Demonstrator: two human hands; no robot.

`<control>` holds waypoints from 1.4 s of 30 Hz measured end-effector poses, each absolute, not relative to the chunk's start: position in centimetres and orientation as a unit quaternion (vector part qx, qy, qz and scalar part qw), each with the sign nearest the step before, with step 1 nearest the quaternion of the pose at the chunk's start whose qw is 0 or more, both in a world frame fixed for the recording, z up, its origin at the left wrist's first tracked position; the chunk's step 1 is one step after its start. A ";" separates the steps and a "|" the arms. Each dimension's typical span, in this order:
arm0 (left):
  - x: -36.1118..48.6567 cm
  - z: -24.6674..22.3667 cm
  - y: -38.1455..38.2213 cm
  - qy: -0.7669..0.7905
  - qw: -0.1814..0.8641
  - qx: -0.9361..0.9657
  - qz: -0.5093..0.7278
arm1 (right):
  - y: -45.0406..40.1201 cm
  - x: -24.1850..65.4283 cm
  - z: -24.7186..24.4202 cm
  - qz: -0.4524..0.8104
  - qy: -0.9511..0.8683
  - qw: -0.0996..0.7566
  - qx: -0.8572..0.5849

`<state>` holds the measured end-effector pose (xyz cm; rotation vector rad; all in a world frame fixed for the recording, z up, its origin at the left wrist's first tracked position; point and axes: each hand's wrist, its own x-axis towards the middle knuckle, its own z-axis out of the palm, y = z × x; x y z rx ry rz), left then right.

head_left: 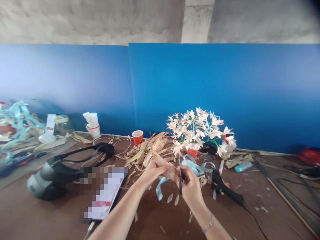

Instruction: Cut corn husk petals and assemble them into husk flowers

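Observation:
My left hand (152,174) is closed on a pale dried corn husk (162,161), which stretches across toward my right hand. In my right hand (191,186) is a pair of dark-handled scissors (181,176), its blades pointing up beside the husk's end. Whether the blades are touching the husk I cannot tell. On the table below lie small cut petal shapes (170,198). Light blue ribbon (193,165) loops just behind my hands. A pile of dried husks (150,148) lies beyond my left hand.
White husk flowers (197,128) stand in a red cup (192,151) at the back. A black glue gun (226,190) lies at the right. To the left are a tablet (107,196), partly blurred out, and a grey headset (50,178). Another red cup (137,137) stands near the blue partition (200,80).

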<state>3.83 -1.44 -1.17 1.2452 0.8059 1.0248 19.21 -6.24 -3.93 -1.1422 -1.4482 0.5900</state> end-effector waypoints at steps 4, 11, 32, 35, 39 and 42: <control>3.8 -1.4 -1.3 0.340 0.621 0.537 0.459 | -6.2 19.1 -3.8 0.267 -0.608 0.570 -0.483; 4.0 -0.8 -1.4 0.362 0.605 0.543 0.456 | -6.0 19.1 -3.3 0.311 -0.575 0.592 -0.472; 4.2 -1.3 -0.9 0.388 0.599 0.497 0.494 | -6.3 19.4 -3.3 0.366 -0.619 0.535 -0.443; 3.1 -1.5 -0.2 0.399 0.552 0.507 0.528 | -6.3 20.0 -2.8 0.454 -0.595 0.482 -0.454; 1.5 -1.5 0.6 0.416 0.528 0.493 0.552 | -6.4 20.9 -2.0 0.560 -0.586 0.351 -0.469; 0.9 -1.4 0.8 0.394 0.554 0.486 0.549 | -6.5 21.4 -1.5 0.595 -0.580 0.269 -0.487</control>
